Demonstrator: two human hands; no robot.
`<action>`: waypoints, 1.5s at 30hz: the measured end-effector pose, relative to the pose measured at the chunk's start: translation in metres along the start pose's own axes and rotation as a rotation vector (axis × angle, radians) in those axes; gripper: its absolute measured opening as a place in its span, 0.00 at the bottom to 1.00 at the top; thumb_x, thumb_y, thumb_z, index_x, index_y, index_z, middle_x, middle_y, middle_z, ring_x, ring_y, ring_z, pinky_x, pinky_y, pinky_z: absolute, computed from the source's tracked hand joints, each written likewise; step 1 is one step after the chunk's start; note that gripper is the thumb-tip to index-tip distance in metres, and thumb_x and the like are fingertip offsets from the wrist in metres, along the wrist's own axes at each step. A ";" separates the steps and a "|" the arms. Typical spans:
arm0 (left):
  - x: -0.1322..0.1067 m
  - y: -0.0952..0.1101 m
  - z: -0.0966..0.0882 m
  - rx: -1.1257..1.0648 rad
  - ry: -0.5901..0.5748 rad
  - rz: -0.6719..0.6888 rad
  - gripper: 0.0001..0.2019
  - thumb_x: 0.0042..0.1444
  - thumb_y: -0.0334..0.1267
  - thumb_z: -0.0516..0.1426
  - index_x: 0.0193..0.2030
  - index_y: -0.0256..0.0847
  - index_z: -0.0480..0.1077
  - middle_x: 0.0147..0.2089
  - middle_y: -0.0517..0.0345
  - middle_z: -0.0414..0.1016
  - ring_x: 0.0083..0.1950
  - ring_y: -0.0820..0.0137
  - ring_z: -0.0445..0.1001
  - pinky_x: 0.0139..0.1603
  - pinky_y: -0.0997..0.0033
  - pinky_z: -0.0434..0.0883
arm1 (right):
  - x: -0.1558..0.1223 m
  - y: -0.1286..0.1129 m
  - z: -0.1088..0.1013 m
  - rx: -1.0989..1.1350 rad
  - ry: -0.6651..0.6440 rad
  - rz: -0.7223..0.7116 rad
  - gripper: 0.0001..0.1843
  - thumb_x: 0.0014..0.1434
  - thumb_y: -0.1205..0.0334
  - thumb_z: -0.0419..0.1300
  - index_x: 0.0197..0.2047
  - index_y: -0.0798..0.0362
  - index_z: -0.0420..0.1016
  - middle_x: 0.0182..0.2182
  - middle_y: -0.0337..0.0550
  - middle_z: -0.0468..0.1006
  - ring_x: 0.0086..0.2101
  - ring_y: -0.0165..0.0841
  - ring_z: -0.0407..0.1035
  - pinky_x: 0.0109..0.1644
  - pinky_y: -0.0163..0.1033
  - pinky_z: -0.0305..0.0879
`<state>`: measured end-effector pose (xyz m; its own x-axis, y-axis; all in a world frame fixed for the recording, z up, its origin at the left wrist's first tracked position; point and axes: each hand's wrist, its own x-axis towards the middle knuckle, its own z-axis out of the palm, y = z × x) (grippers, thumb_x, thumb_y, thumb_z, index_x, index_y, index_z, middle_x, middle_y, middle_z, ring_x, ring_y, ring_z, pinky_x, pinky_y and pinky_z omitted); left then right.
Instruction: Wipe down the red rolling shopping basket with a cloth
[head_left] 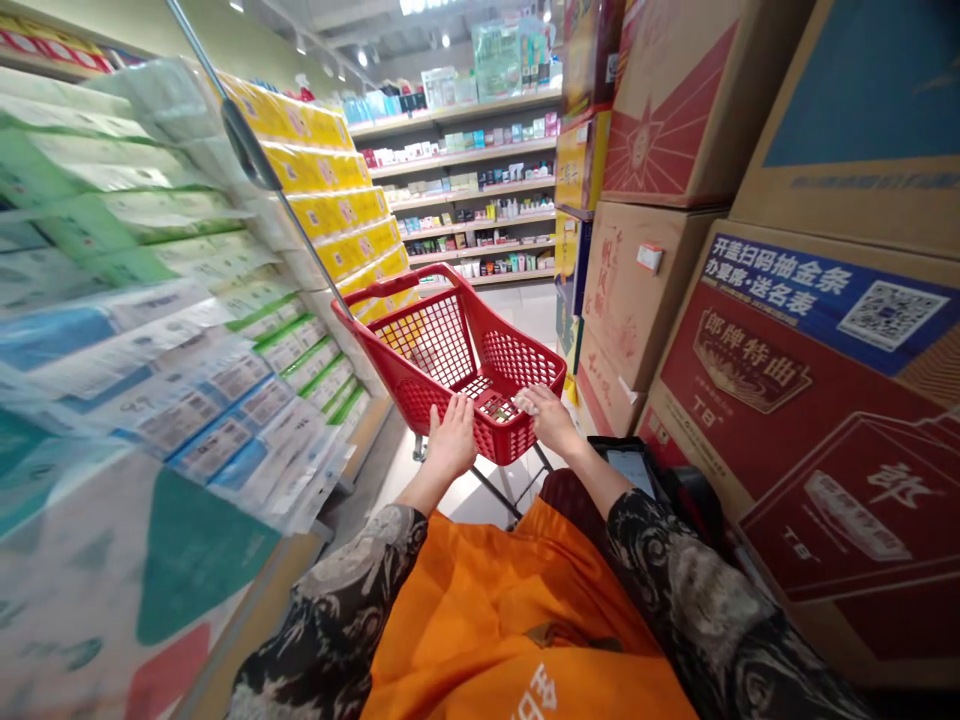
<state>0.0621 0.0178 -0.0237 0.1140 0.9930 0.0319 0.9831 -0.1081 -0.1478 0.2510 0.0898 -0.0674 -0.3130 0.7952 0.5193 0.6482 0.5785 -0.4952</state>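
A red plastic shopping cart [517, 355] with lattice walls stands just in front of me on thin metal legs. My left hand [452, 440] lies at its near rim, fingers stretched out and pointing into the basket. Over the near right corner of the rim is my right hand [553, 418], its fingers curled round a small crumpled white cloth or tissue [526, 401]. Something small and partly hidden shows through the basket floor. A thin metal pole [304, 235] with a grey fitting slants down to the cart's handle side.
Packs of tissue paper [217, 420] are piled along the left, with yellow packs [330, 210] behind. Large cardboard boxes [645, 290] line the right. Shelves of small goods [480, 185] stand at the back. A dark bag or case [675, 490] sits low at right.
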 end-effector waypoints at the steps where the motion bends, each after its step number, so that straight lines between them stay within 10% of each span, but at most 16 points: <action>1: 0.002 -0.002 0.000 0.012 -0.001 0.004 0.33 0.54 0.32 0.44 0.67 0.29 0.44 0.71 0.48 0.41 0.71 0.61 0.40 0.67 0.43 0.40 | 0.001 -0.001 -0.003 -0.002 0.011 0.023 0.25 0.50 0.80 0.46 0.47 0.57 0.74 0.47 0.48 0.74 0.51 0.36 0.64 0.63 0.45 0.52; 8: 0.009 0.018 -0.002 -0.019 0.024 0.058 0.31 0.55 0.33 0.43 0.67 0.33 0.45 0.71 0.48 0.41 0.71 0.59 0.39 0.66 0.40 0.39 | -0.022 -0.039 0.010 0.004 0.038 0.004 0.27 0.51 0.76 0.47 0.54 0.61 0.68 0.52 0.53 0.70 0.53 0.39 0.61 0.61 0.45 0.55; 15: 0.026 -0.005 -0.007 0.000 0.008 0.017 0.32 0.53 0.32 0.45 0.67 0.33 0.46 0.70 0.46 0.43 0.71 0.59 0.41 0.66 0.40 0.37 | -0.029 -0.014 0.001 -0.092 0.076 0.114 0.29 0.50 0.75 0.46 0.55 0.60 0.68 0.53 0.51 0.70 0.55 0.39 0.59 0.63 0.46 0.53; 22: 0.026 0.018 -0.012 -0.032 0.026 0.023 0.34 0.52 0.35 0.47 0.67 0.31 0.46 0.70 0.43 0.45 0.70 0.57 0.41 0.66 0.40 0.39 | -0.021 -0.013 0.003 -0.156 0.153 0.172 0.28 0.50 0.73 0.48 0.55 0.64 0.67 0.53 0.55 0.69 0.55 0.41 0.59 0.62 0.45 0.51; 29: 0.022 -0.017 -0.023 -0.001 -0.001 -0.073 0.35 0.50 0.36 0.47 0.67 0.32 0.47 0.70 0.45 0.44 0.71 0.57 0.41 0.66 0.39 0.39 | -0.023 0.017 -0.005 -0.139 0.222 0.126 0.26 0.50 0.73 0.47 0.53 0.59 0.70 0.50 0.51 0.72 0.52 0.40 0.62 0.60 0.46 0.54; 45: 0.011 -0.044 -0.023 0.044 0.066 -0.117 0.36 0.49 0.35 0.48 0.67 0.31 0.47 0.70 0.44 0.44 0.71 0.56 0.39 0.65 0.39 0.39 | 0.003 -0.010 -0.002 -0.252 0.091 0.106 0.24 0.56 0.73 0.47 0.55 0.57 0.67 0.54 0.52 0.69 0.54 0.39 0.59 0.61 0.47 0.49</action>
<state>0.0237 0.0327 0.0054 0.0094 0.9932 0.1158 0.9832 0.0119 -0.1822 0.2446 0.0859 -0.0594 -0.1784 0.8226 0.5399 0.8293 0.4210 -0.3674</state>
